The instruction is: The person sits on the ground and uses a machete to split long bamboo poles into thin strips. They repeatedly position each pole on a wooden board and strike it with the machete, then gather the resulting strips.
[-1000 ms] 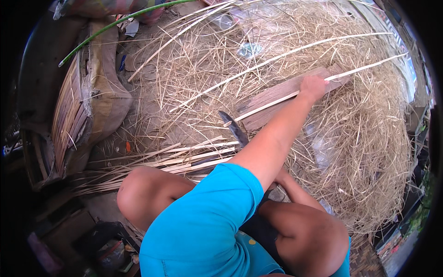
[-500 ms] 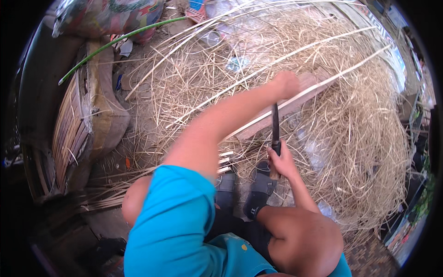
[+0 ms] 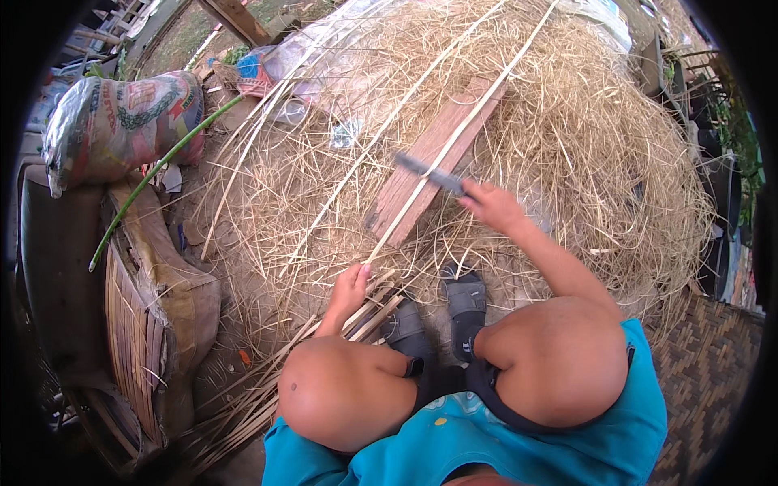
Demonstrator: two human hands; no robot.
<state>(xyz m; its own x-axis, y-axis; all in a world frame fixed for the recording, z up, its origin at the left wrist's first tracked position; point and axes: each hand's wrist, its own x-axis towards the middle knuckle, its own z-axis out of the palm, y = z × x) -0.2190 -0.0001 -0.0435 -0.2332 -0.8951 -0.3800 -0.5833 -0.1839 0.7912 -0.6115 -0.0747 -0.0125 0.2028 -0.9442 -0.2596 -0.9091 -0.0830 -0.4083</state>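
A long pale bamboo strip (image 3: 464, 127) lies lengthwise over a brown wooden board (image 3: 403, 188). My left hand (image 3: 350, 288) is closed on the strip's near end, beside my left knee. In my right hand (image 3: 493, 207) is a knife (image 3: 429, 172); its dark blade crosses the strip and rests flat or nearly flat on it, over the middle of the board. My right fingers wrap the handle and mostly hide it. Under my left wrist lies a bundle of cut strips (image 3: 369, 312), partly covered by my left knee.
A broad heap of thin shavings (image 3: 600, 170) spreads around the board. More long strips (image 3: 356, 172) lie to its left. Farther left are a green stalk (image 3: 166, 180), a stuffed sack (image 3: 134, 113) and a torn padded seat (image 3: 162, 308). A woven mat (image 3: 705, 381) lies at the lower right.
My left hand has drawn back from the far part of the strip to its near end. My right hand has brought the knife up across the strip. The view has shifted.
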